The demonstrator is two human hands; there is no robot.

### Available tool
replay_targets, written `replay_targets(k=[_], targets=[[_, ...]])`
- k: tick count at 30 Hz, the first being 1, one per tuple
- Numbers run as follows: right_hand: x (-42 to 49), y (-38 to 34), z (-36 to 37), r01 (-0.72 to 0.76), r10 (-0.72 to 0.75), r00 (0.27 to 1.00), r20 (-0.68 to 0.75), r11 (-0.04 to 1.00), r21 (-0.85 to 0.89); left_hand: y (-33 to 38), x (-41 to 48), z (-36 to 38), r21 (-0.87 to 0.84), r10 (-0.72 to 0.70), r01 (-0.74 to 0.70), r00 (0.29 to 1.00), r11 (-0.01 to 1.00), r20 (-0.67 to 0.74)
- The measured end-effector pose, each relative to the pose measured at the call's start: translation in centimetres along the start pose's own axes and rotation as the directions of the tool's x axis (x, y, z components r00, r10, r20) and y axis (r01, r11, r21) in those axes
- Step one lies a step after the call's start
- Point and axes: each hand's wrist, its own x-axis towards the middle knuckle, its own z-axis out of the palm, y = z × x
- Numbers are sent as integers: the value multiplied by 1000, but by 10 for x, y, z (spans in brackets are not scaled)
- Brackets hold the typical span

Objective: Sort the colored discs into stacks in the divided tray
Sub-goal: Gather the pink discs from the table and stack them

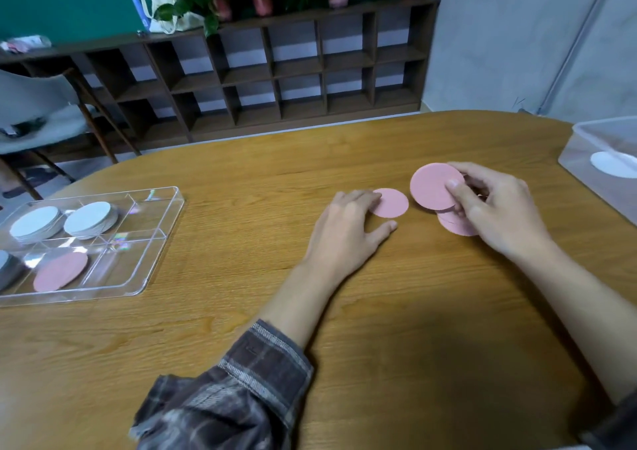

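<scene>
My right hand (496,208) pinches a tilted pink disc (435,186) between thumb and fingers, lifted above more pink discs (455,225) lying on the table under the hand. My left hand (348,229) rests flat on the table, its fingertips touching the edge of a single pink disc (391,202). At the far left stands the clear divided tray (155,243). It holds two stacks of white discs (88,219) in its back compartments, a pink disc (60,271) in a front compartment and a grey stack (5,267) cut off by the frame edge.
A clear plastic bin (586,146) with a white disc (612,163) inside sits at the table's right edge. Beyond the wooden table (241,311) stand a dark cubby shelf (275,70) with plants and a grey chair (34,112) at left.
</scene>
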Motion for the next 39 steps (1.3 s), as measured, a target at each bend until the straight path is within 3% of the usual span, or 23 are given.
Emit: replay_targets(k=[6, 11, 18, 25, 31, 39], targets=[[0, 7, 0, 4, -4, 999, -50, 1000, 2, -1, 15, 6, 59, -17, 15, 999, 998, 41], [2, 1, 6, 33, -33, 998, -54, 999, -4, -2, 13, 2, 110, 103, -108, 994, 988, 46], [-3, -6, 8, 37, -35, 999, -34, 996, 75, 4, 6, -2, 66, 189, -184, 979, 981, -76], [-5, -9, 12, 46, -57, 995, 78, 989, 140, 8, 1, 2, -136, 108, -132, 979, 982, -173], [-5, -6, 19, 39, -63, 982, 177, 990, 139, 6, 5, 9, -385, -94, -16, 959, 923, -265], [-9, -13, 23, 24, -52, 966, 254, 993, 112, 7, 4, 6, -318, -97, -11, 942, 948, -322]])
